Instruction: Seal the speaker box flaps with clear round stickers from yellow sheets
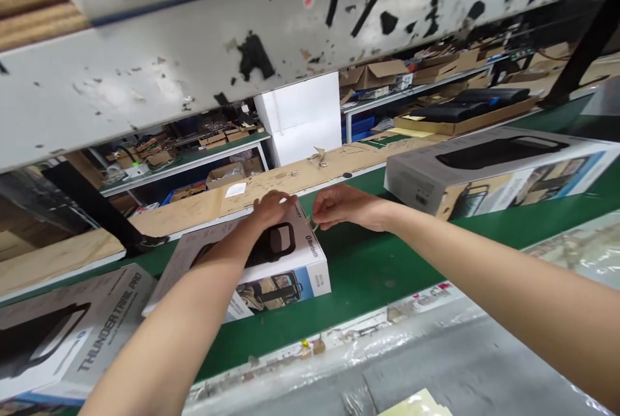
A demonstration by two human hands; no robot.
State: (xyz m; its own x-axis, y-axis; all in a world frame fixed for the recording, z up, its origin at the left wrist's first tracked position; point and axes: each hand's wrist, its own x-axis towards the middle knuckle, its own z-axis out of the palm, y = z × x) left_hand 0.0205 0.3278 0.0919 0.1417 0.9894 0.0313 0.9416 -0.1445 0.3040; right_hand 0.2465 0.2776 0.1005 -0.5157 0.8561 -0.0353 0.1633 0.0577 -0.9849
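A white printed carton (pixel 303 245) with a picture of a black speaker lies flat on a green belt in front of me. My left hand (pixel 272 209) is on its top at the far right corner, fingers bent and pressed against the carton near the edge. Just past the carton's right end, my right hand (pixel 334 206) is closed in a pinch. A small pale strip (pixel 314 225) shows at its fingertips, touching or close to the carton's end; its exact kind is too small to tell.
Similar cartons lie on the green belt (pixel 378 274): one at left (pixel 111 312), another at right (pixel 421 183). A worn white beam (pixel 194 67) crosses above. Behind the belt runs a cardboard-covered ledge (pixel 271 180) holding a tray of black items (pixel 465 109). Plastic sheeting (pixel 310 364) covers the near side.
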